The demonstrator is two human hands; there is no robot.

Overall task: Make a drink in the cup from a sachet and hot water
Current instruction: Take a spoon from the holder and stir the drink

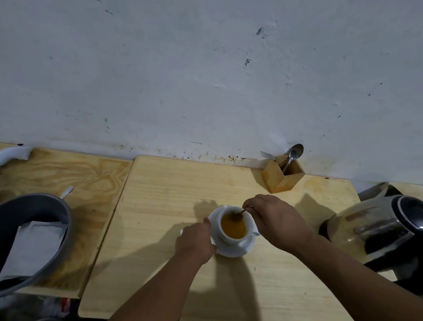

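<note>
You are at the stirring step: your right hand (273,218) pinches the spoon (238,214) in the cup (233,225) mid-tabletop (157,190), your left hand (195,240) grips its saucer (234,251) at nine o'clock; next, likely lift the spoon clear without dripping.

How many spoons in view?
2: one spoon in the cup, held by the right hand; one spoon upright in the wooden holder. More may hide inside.
</note>
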